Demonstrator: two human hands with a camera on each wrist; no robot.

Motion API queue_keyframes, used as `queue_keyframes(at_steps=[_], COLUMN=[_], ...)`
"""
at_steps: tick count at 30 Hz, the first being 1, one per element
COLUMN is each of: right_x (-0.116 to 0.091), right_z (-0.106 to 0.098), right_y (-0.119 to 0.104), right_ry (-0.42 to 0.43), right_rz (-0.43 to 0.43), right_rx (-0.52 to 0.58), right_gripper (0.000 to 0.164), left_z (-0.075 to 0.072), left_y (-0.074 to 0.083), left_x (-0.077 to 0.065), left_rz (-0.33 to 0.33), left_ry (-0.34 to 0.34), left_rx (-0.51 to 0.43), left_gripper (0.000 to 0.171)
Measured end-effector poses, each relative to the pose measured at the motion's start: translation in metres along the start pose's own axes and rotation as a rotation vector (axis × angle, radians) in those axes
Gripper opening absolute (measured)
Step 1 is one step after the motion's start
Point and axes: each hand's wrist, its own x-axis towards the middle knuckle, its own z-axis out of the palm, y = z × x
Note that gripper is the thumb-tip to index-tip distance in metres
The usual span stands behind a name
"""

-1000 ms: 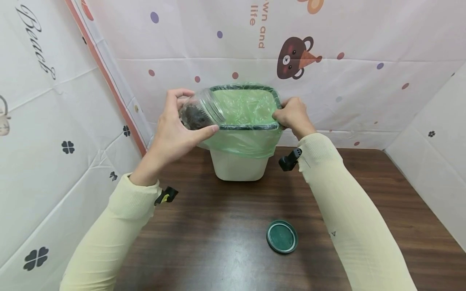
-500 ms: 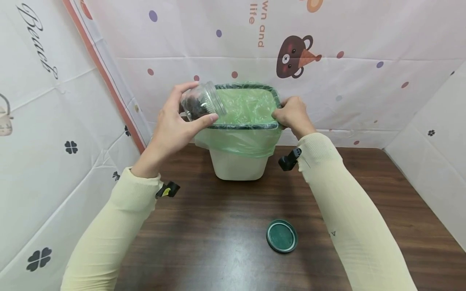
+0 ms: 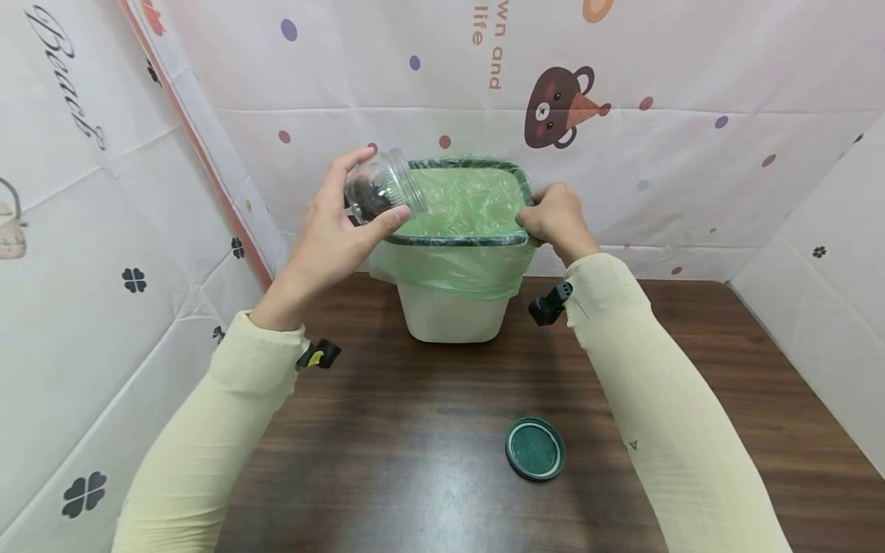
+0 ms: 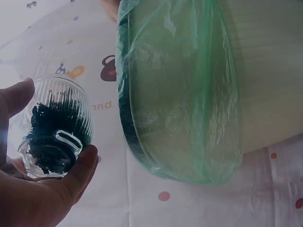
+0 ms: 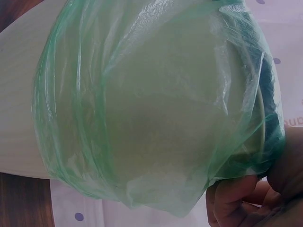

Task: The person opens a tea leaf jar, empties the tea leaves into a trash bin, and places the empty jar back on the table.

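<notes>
My left hand (image 3: 332,230) grips a clear ribbed glass jar (image 3: 379,188) beside the left rim of a trash bin (image 3: 452,315). Dark loose matter (image 4: 54,125) lies inside the jar, which tilts with its mouth to the right, toward the bin. A thin green bag (image 3: 449,265) lines the bin and folds down over its dark green rim. With curled fingers, my right hand (image 3: 556,219) holds the bin's right rim through the bag. In the right wrist view, those fingers (image 5: 232,198) bend under the rim. The jar's contents are partly hidden by my left thumb.
A round green lid (image 3: 535,450) lies on the dark wooden table (image 3: 387,430), in front of the bin. Printed white sheeting (image 3: 691,153) hangs right behind the bin and covers both sides.
My left hand has raised the jar a little above the left rim of the bin, tilting it slightly. The right hand, bin and lid have kept their places.
</notes>
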Motion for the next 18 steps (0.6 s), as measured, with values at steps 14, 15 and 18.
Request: queue_keyframes(at_steps=[14,15,18], right_x=[0.001,0.001,0.001], right_z=[-0.001,-0.001,-0.001], right_y=[0.0,0.0,0.0], right_ry=[-0.008,-0.009,-0.009], right_rz=[0.009,0.009,0.008], right_rx=[-0.014,-0.013,-0.012], right_gripper=[0.024,0.024,0.024], left_z=[0.001,0.001,0.002], left_y=[0.001,0.001,0.002], left_x=[0.008,0.008,0.01], left_rz=[-0.006,-0.006,-0.002], left_ry=[-0.016,-0.017,-0.02], left_rx=[0.076,0.082,0.094], left_gripper=[0.076,0.076,0.076])
